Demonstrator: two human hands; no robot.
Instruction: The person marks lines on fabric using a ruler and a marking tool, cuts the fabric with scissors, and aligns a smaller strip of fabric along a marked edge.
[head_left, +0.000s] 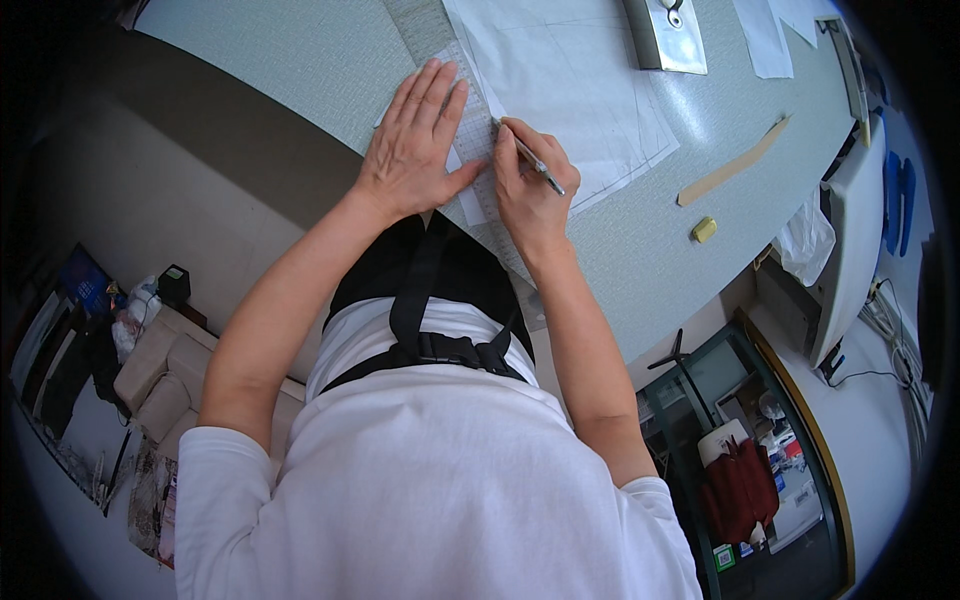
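My left hand (420, 142) lies flat on a clear gridded ruler (474, 105), its fingers close together and the thumb spread out. The ruler rests along the left edge of a large sheet of white paper (562, 82) that bears thin drawn lines. In my right hand (536, 172) is a mechanical pencil (541, 166), tilted, with its tip at the ruler's right edge. A narrow white paper piece (471, 204) shows under the ruler near my left thumb. Whether the tip touches the paper cannot be told.
The grey table (615, 285) holds a metal block (671, 37) at the top, a tan curved strip (735, 163), a yellow eraser-like piece (704, 229) and more paper (765, 45). Its near edge runs by my waist. A beige sofa (161, 375) stands at left, a glass-topped cabinet (750, 450) at right.
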